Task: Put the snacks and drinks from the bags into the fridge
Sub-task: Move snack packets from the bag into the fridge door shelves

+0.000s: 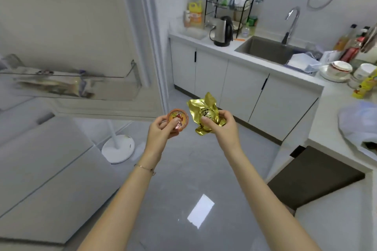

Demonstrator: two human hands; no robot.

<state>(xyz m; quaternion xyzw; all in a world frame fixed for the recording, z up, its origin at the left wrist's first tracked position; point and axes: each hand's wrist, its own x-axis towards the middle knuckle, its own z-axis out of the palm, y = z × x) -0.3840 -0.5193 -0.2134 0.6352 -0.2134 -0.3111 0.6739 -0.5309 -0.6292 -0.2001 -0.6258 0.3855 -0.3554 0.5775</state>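
Her left hand (161,130) pinches a round orange foil-lidded cup (177,118); the right hand (221,126) grips a crinkled gold foil packet (204,113) just beside it, above glossy grey floor tiles (183,189).

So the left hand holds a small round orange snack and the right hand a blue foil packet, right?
Not quite. The head view shows the foil packet in the right hand is gold, not blue. The left hand does hold the small round orange snack.
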